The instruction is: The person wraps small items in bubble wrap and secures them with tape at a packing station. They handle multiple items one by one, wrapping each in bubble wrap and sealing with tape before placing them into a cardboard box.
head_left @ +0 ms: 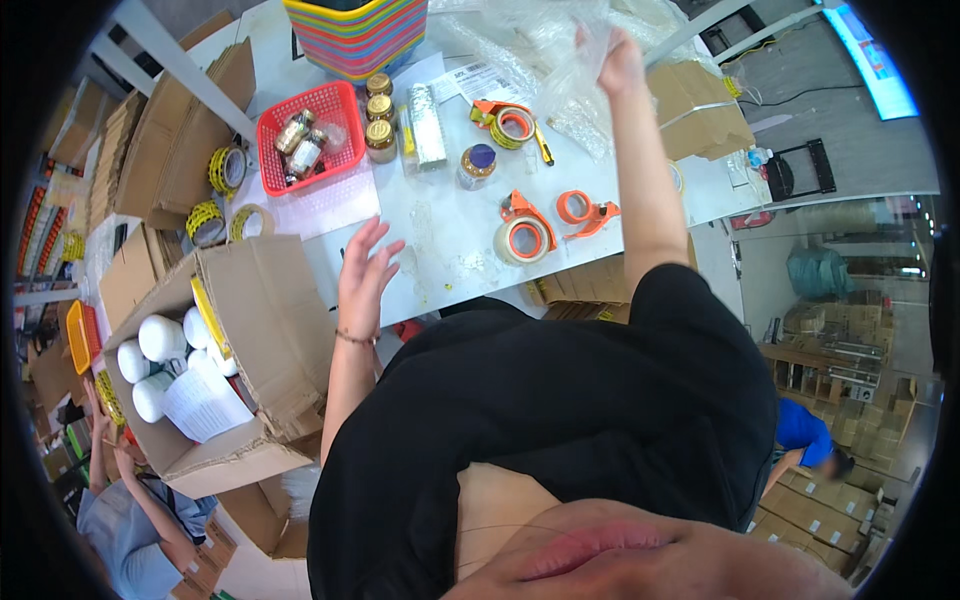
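My right hand (619,66) is at the far side of the white table (427,262), its fingers closed on clear bubble wrap (551,56), part of a loose heap. Raised over the table's near left edge, my left hand (365,274) holds nothing, its fingers apart. Between the hands stands a jar with a purple lid (478,166). Orange tape dispensers (525,236) lie nearer me, and another with yellow-black tape (512,126) lies behind, beside a yellow utility knife (544,144). Several gold-lidded jars (380,135) stand by a bubble-wrapped item (427,126).
A red basket (311,139) holds small jars. Stacked colourful baskets (356,37) stand behind. An open cardboard box (225,457) with white bottles is at my left. A carton (699,112) sits at the right. Two other people (135,525) are nearby, one at each side.
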Demonstrator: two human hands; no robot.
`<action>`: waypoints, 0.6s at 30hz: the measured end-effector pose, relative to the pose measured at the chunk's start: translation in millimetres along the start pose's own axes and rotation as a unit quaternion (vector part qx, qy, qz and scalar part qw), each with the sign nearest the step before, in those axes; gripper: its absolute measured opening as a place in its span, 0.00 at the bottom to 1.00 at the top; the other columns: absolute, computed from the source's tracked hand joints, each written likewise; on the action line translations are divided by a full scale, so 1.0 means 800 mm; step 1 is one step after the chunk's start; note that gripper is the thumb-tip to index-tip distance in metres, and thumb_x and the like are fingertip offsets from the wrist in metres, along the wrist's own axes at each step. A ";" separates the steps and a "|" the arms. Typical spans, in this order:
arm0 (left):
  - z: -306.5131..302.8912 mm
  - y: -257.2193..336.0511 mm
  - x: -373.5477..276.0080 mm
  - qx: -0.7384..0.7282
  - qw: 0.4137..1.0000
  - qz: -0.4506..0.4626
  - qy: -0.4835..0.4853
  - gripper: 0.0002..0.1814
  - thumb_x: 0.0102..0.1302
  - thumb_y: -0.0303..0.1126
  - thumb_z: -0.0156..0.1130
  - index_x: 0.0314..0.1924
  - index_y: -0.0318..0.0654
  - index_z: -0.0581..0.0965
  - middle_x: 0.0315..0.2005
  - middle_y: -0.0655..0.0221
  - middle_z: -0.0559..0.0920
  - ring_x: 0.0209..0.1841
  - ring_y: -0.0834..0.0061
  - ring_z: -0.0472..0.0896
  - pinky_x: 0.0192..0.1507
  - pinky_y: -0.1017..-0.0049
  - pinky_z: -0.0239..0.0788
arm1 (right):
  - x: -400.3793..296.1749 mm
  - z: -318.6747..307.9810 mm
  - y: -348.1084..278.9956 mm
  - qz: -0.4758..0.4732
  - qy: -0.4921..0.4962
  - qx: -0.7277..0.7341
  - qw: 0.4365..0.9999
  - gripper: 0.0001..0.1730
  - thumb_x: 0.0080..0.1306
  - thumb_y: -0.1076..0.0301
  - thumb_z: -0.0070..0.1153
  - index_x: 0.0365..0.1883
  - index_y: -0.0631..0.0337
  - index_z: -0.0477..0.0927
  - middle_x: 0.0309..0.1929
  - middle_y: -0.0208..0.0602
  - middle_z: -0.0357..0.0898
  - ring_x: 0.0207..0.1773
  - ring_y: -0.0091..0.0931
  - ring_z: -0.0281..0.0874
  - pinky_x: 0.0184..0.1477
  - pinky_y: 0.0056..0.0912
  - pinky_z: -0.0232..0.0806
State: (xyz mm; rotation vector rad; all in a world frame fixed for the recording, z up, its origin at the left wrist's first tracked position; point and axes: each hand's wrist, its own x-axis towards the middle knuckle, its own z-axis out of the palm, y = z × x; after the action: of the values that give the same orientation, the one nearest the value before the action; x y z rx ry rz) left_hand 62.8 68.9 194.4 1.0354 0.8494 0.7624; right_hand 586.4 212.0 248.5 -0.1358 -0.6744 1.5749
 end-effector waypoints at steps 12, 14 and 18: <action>-0.033 -0.027 0.057 -0.102 0.985 -0.136 -0.016 0.50 0.68 0.71 0.46 0.77 0.48 0.44 0.68 0.57 0.65 0.68 0.57 0.69 0.65 0.46 0.55 | -0.197 0.120 0.421 0.111 0.351 -0.402 0.838 0.21 0.68 0.76 0.45 0.60 0.63 0.65 0.42 0.48 0.82 0.37 0.34 0.83 0.39 0.35 0.75; -0.039 -0.036 0.046 -0.043 0.990 -0.136 0.016 0.45 0.68 0.61 0.57 0.75 0.46 0.52 0.61 0.61 0.73 0.61 0.64 0.76 0.58 0.59 0.65 | -0.203 0.105 0.432 0.155 0.353 -0.414 0.824 0.22 0.67 0.78 0.44 0.61 0.63 0.64 0.40 0.48 0.82 0.32 0.32 0.82 0.35 0.32 0.74; -0.086 -0.120 0.069 0.092 0.991 -0.054 0.084 0.26 0.61 0.39 0.73 0.55 0.37 0.75 0.35 0.68 0.84 0.38 0.76 0.82 0.45 0.75 0.72 | -0.199 0.086 0.445 0.191 0.361 -0.438 0.801 0.25 0.68 0.77 0.43 0.64 0.62 0.61 0.41 0.48 0.82 0.33 0.31 0.83 0.36 0.32 0.75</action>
State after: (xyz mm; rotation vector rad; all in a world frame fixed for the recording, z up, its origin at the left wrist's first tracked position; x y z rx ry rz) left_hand 41.1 112.7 73.5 1.0874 1.1286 0.6951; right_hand 265.9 49.4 81.2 -1.5704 -0.7221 1.2949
